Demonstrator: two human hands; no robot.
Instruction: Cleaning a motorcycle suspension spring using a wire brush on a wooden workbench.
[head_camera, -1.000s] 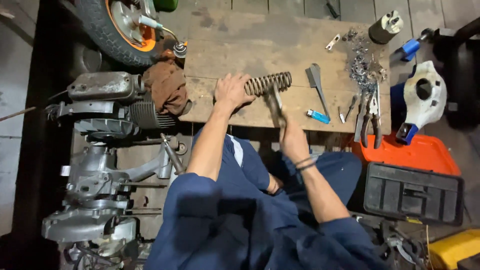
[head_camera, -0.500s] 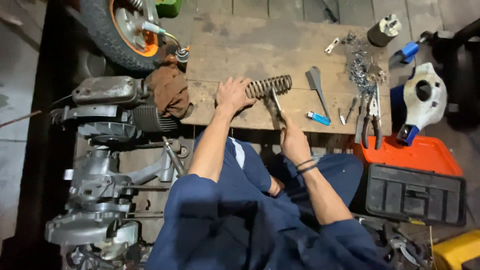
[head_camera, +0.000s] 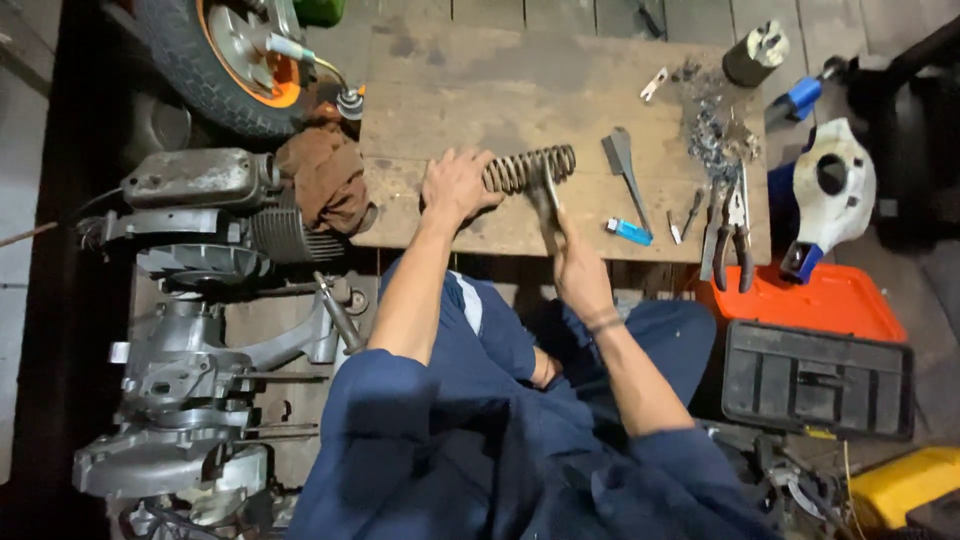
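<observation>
A rusty coil spring (head_camera: 535, 167) lies on a wooden board (head_camera: 520, 95). My left hand (head_camera: 455, 185) grips its left end and presses it down on the board. My right hand (head_camera: 578, 270) is closed on the handle of a thin metal tool (head_camera: 549, 192) whose tip rests against the middle of the spring. Both forearms reach forward from dark blue sleeves.
A scraper (head_camera: 622, 165), a blue lighter (head_camera: 630, 231), pliers (head_camera: 730, 225) and a heap of small metal parts (head_camera: 712, 130) lie on the board's right side. At left are an engine (head_camera: 215, 220), a brown rag (head_camera: 325, 175) and a wheel (head_camera: 225, 55). At right is an orange-and-black toolbox (head_camera: 815, 340).
The view has shifted slightly. My hands stay on the spring and the tool, with the tool's tip working at the coils.
</observation>
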